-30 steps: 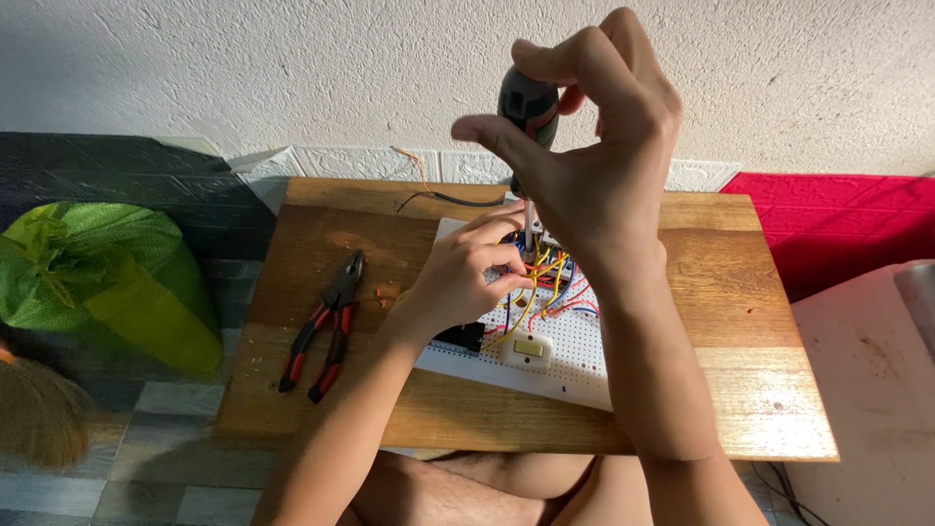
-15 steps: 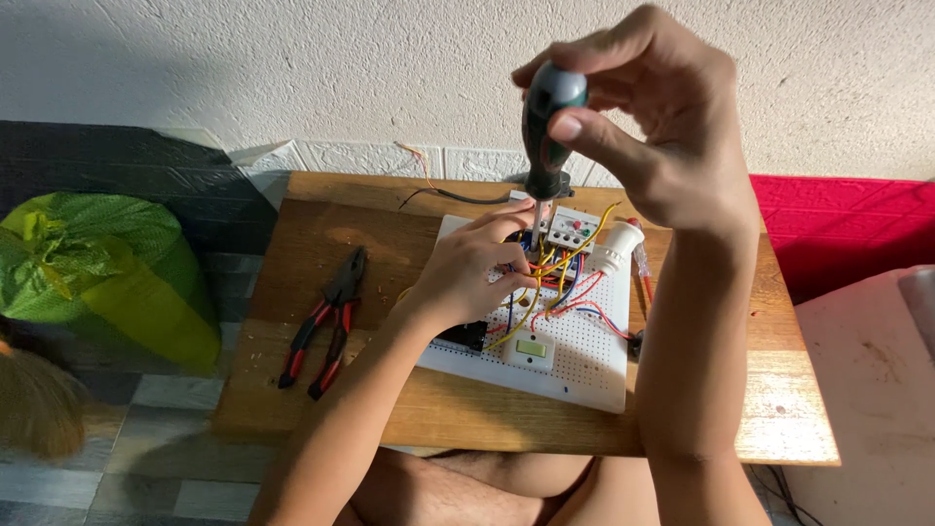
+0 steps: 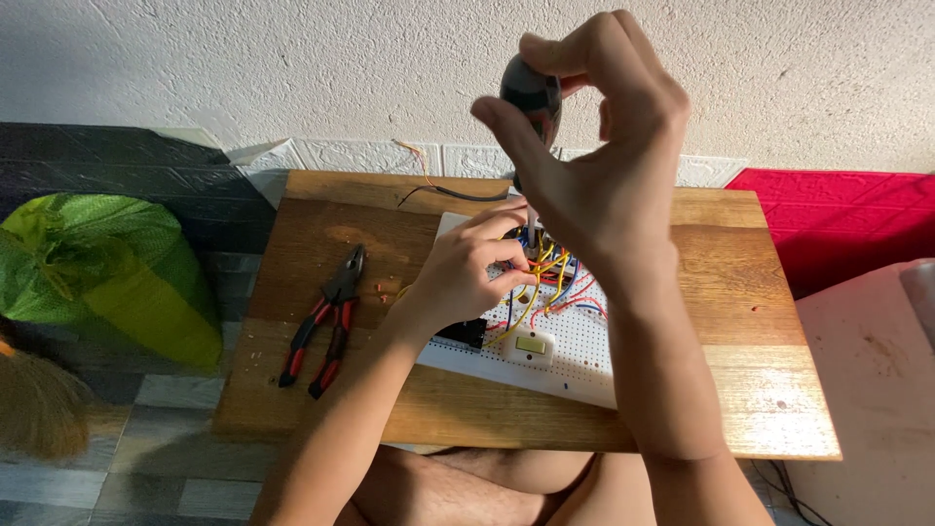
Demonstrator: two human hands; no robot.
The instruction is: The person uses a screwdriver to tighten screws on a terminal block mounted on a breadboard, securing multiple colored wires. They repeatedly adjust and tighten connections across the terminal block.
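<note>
My right hand (image 3: 594, 166) is raised over the table, with its fingers around the dark rounded handle of a screwdriver (image 3: 531, 93) held upright. The shaft runs down toward a white perforated board (image 3: 575, 356) carrying yellow, red and blue wires (image 3: 545, 278) and a small white switch (image 3: 531, 344). My left hand (image 3: 467, 268) rests on the board's left part, fingertips pinching among the wires at the screwdriver's lower end. The tip itself is hidden behind my hands.
The board lies on a small wooden table (image 3: 390, 419) against a white wall. Red-and-black pliers (image 3: 326, 321) lie on the table's left. A green bag (image 3: 107, 273) and a broom (image 3: 34, 409) sit on the floor left; a red mat (image 3: 838, 214) lies right.
My right hand with the screwdriver has shifted a little sideways and turned on the handle. My left hand has stayed on the wires.
</note>
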